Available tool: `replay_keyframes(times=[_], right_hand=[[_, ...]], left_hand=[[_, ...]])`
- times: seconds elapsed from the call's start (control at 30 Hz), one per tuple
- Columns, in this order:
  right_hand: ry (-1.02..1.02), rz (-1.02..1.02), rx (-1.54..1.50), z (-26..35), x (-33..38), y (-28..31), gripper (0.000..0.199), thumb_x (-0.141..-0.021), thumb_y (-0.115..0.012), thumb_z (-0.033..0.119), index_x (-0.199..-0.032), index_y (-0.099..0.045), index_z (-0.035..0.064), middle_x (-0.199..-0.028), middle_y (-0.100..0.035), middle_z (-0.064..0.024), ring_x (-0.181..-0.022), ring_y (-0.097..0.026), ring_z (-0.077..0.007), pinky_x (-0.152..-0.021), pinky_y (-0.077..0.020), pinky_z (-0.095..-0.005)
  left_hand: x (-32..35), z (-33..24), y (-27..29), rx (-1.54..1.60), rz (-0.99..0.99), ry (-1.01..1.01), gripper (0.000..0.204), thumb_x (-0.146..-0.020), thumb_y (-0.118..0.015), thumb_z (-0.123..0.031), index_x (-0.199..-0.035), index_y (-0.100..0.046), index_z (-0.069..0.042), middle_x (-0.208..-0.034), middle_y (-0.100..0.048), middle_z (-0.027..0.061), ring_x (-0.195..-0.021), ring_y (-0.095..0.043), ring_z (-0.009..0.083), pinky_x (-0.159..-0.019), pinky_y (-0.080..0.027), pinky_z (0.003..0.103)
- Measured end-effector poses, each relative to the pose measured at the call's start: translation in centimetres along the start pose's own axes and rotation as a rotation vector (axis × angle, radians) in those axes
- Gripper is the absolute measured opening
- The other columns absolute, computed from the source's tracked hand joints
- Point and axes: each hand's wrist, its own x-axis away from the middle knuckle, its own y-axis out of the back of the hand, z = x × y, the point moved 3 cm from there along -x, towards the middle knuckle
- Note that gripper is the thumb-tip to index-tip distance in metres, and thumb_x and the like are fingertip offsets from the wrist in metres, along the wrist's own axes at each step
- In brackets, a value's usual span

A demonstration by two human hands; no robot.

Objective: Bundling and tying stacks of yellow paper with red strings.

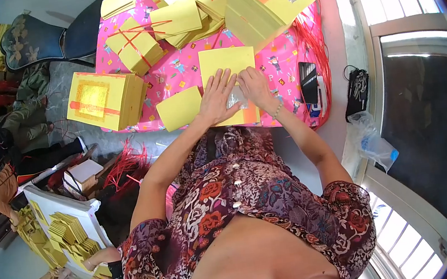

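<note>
Directly in front of me lies a yellow paper sheet with a silvery square and an orange band on its nearer part. My left hand rests flat on it, fingers stretched out and thumb apart over the silvery patch. Beside it, my right hand has its fingers bent and drawn together on the paper near its right side; the fingertips are partly hidden. A smaller piece of yellow paper lies left of my left wrist. Further left stands a thick yellow paper stack with a gold square and red band on its front.
The table has a pink patterned cover. Yellow bundles tied with red strands and a large opened stack fill its far side. Red strands hang at the right edge, near a dark phone. Other people's hands handle yellow paper lower left.
</note>
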Motion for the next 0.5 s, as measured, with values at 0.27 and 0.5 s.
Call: replay_keyframes(times=[0.27,0.5], right_hand=[[-0.019,0.017,-0.136,0.1,0.0,1.0,0.013,-0.082,-0.068,0.008,-0.088,-0.058,0.0051,-0.082,-0.054,-0.0106,-0.079,-0.057,-0.0310,-0.069,-0.0453,-0.0423],[-0.009,0.092,-0.128,0.2,-0.1,0.9,0.013,-0.082,-0.068,0.010,-0.088,-0.057,0.0055,-0.083,-0.053,-0.0109,-0.082,-0.056,-0.0308,-0.073,-0.0466,-0.0411]], left_hand=[[0.2,0.9,0.3,0.055,0.028,-0.019,0.085,-0.087,-0.057,-0.050,-0.152,-0.026,-0.004,-0.158,-0.021,0.0195,-0.147,-0.016,0.0384,-0.119,-0.016,0.050],[1.8,3.3,1.3,-0.019,0.078,-0.063,0.087,-0.089,-0.056,-0.051,-0.152,-0.022,-0.001,-0.158,-0.020,0.0204,-0.147,-0.017,0.0365,-0.119,-0.015,0.049]])
